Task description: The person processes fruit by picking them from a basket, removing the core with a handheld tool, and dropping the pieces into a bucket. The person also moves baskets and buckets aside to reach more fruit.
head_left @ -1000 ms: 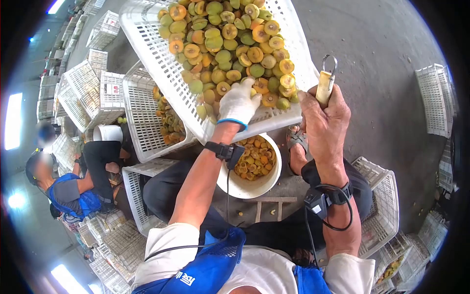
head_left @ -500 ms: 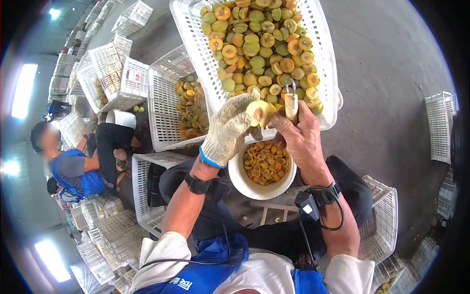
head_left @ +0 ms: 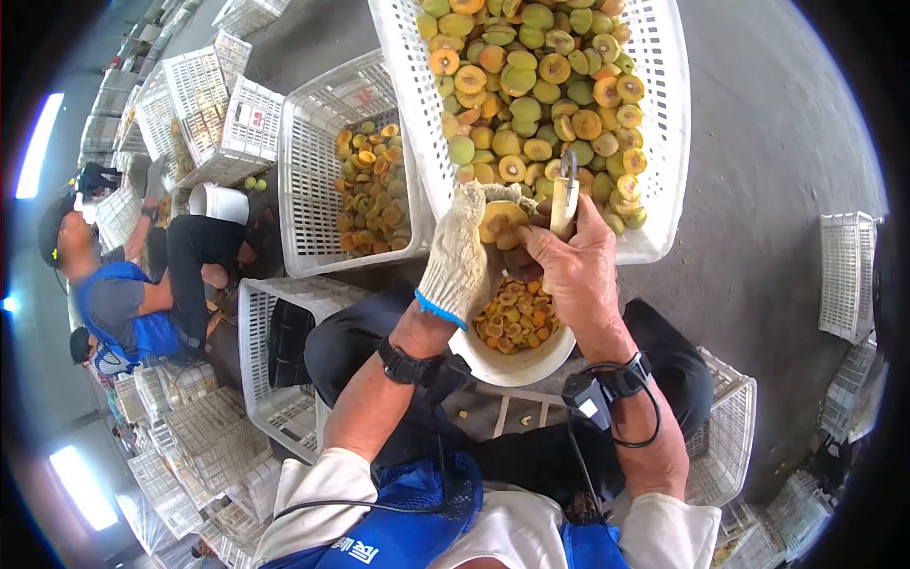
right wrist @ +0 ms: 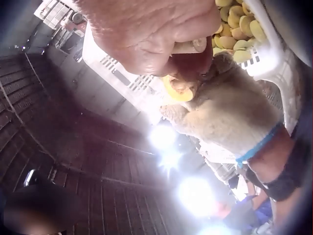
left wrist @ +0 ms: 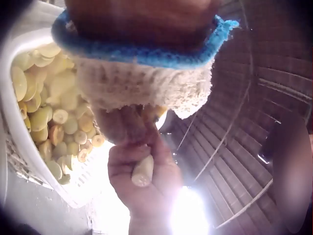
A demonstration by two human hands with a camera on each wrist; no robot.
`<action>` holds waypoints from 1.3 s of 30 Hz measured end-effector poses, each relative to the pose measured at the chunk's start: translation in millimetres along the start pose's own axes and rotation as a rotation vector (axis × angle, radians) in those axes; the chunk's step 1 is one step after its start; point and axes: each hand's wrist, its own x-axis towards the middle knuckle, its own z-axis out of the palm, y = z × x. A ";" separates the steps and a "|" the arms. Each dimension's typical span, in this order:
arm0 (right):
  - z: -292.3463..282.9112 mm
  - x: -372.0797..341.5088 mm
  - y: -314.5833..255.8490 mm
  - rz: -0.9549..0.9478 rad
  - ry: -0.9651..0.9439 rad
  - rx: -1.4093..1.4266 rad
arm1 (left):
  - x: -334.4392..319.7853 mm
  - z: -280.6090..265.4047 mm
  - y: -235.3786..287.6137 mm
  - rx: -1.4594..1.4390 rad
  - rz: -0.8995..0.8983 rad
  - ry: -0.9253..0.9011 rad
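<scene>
In the head view the gloved left hand point(head_left: 458, 248) holds a halved yellow fruit point(head_left: 501, 224), cut face up, above a white bucket point(head_left: 517, 371) of fruit pieces. The bare right hand point(head_left: 580, 270) grips a tool with a pale handle point(head_left: 563, 208) and a metal loop at its top; its thumb and fingertips meet the fruit's right edge. From the right wrist view, the fruit half point(right wrist: 179, 89) lies between the bare fingers and the glove point(right wrist: 230, 107). Beyond the hands, a large white crate point(head_left: 668, 142) holds many halved green and orange fruits.
A second white crate point(head_left: 300, 180) with fruit pieces stands left of the large one. Another crate point(head_left: 256, 341) is beside the left knee, and one point(head_left: 735, 427) is by the right. A seated person point(head_left: 123, 299) works at the far left, near stacked crates point(head_left: 204, 100).
The left hand has gone from the fruit in the large crate to holding a half at the right hand. The right hand with its tool has come inward and down to that fruit.
</scene>
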 end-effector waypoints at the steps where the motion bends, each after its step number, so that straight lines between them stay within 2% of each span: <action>1: 1.5 1.2 1.2 -0.049 -0.011 -0.106 | -0.1 -0.5 1.8 -0.196 -0.101 0.024; 2: 3.2 2.7 2.2 -0.099 -0.024 -0.210 | 0.0 -1.6 2.2 -0.392 -0.199 0.047; 3: 0.1 5.7 6.4 -0.220 -0.030 -0.381 | 2.2 1.2 -2.7 -0.341 -0.158 0.136; 4: 0.7 5.2 4.2 -0.219 -0.042 -0.386 | 3.0 -1.2 -0.3 -0.347 -0.151 0.145; 7: 3.4 -3.3 -2.5 -0.303 -0.050 -0.705 | 2.0 -0.1 20.4 -0.381 -0.077 0.244; 8: 3.7 -5.0 -0.6 -0.306 -0.066 -0.706 | 1.7 -4.9 21.1 -0.385 -0.066 0.255; 10: 2.9 -9.8 4.7 -0.377 -0.104 -0.884 | 3.0 -13.7 18.3 -0.515 -0.129 0.202; 12: 4.5 -13.3 7.8 -0.399 -0.122 -0.928 | 3.6 -15.4 11.5 -0.519 -0.137 0.218; 14: 5.6 -13.9 14.0 -0.440 -0.174 -1.116 | 3.4 -18.6 7.1 -0.433 -0.191 0.181; 16: 6.4 -15.0 18.4 -0.475 -0.188 -1.120 | 0.6 -18.7 6.0 -0.424 -0.178 0.163; 18: 8.6 -15.5 17.8 -0.489 -0.204 -1.153 | 1.4 -13.0 5.9 -0.392 -0.163 0.224; 22: 5.8 -15.3 20.9 -0.477 -0.223 -1.161 | 2.7 -19.6 -11.8 -0.184 -0.007 0.153; 25: 8.8 -15.4 20.6 -0.371 -0.206 -1.165 | 5.9 -20.2 -24.6 -0.081 0.056 0.199; 29: 13.3 -16.2 16.1 -0.253 -0.223 -1.176 | 4.2 -21.0 -37.9 -0.269 0.069 0.158; 31: 12.3 -16.3 15.3 -0.210 -0.233 -1.162 | 4.8 -19.9 -40.8 -0.111 0.183 0.168; 34: 9.3 -15.4 18.8 -0.185 -0.255 -1.140 | 4.0 -22.6 -46.5 -0.006 0.232 0.162; 36: 6.9 -15.8 24.9 -0.289 -0.238 -1.114 | 4.8 -21.6 -40.6 0.026 0.239 0.168; 38: 7.6 -19.9 18.9 -0.276 -0.243 -1.133 | 4.3 -21.2 -31.8 0.052 0.244 0.178; 39: 7.7 -22.2 17.0 -0.269 -0.251 -1.152 | 3.3 -23.6 -24.7 0.196 0.247 0.138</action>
